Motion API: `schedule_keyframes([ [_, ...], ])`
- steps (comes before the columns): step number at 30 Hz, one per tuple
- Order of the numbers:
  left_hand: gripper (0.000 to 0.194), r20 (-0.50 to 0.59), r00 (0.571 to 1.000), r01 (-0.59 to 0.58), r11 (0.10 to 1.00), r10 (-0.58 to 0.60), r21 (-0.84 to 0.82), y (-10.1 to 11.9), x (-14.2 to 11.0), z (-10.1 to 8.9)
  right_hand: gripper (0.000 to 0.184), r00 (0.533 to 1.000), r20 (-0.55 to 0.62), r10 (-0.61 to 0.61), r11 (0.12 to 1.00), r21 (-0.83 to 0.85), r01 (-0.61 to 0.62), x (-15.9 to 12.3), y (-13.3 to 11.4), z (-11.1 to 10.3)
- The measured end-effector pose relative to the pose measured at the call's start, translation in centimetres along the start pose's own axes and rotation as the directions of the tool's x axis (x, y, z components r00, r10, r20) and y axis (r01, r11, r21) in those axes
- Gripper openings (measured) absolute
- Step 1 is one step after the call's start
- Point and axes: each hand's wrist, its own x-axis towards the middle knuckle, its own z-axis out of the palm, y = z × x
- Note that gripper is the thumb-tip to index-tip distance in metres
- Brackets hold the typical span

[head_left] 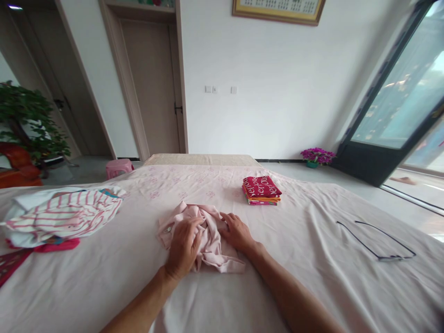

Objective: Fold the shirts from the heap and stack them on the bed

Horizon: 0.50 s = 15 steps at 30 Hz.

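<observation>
A crumpled pale pink garment [211, 231] lies on the sheet in front of me, with a small button-like spot on its left side. My left hand [183, 245] rests on its left part, fingers stretched over the folds and the thumb apart from them. At the garment's right edge, my right hand [239, 233] touches the cloth with its fingertips, palm down and fingers apart. Just beyond my right hand sits a stack of folded clothes [262, 190], a red piece with white lettering on top and orange and pink layers below.
A heap of loose clothes [65, 215], with a red-striped white piece on top, lies at the left. Black-framed glasses [395, 256] lie at the right on the pale sheet [298, 282]. Beyond the bed stand a pink stool [120, 168] and purple flowers [317, 156].
</observation>
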Motion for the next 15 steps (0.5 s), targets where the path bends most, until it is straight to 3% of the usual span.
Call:
schedule_keyframes([
  [4, 0.044, -0.073, 0.958, 0.284, 0.948, -0.276, 0.142, -3.5, 0.2, 0.6, 0.052, 0.998, 0.002, 0.065, 0.991, -0.118, -0.064, 0.1, -0.2, 0.0],
  [8, 0.043, 0.082, 0.853, 0.486, 0.842, -0.516, 0.235, -4.8, 0.4, 0.3, 0.035, 0.995, 0.038, 0.092, 0.987, -0.136, -0.086, 0.2, -0.2, -0.3],
  [12, 0.032, 0.156, 0.821, 0.538, 0.836, -0.549, 0.111, -4.5, 0.4, 0.1, 0.020, 0.995, 0.019, 0.102, 0.994, -0.037, -0.102, 0.5, -0.1, 0.0],
  [15, 0.026, 0.078, 0.829, 0.558, 0.828, -0.553, -0.060, -4.4, 0.4, 0.1, 0.023, 0.985, -0.012, 0.169, 0.963, 0.215, -0.163, 0.7, 0.4, 0.1],
])
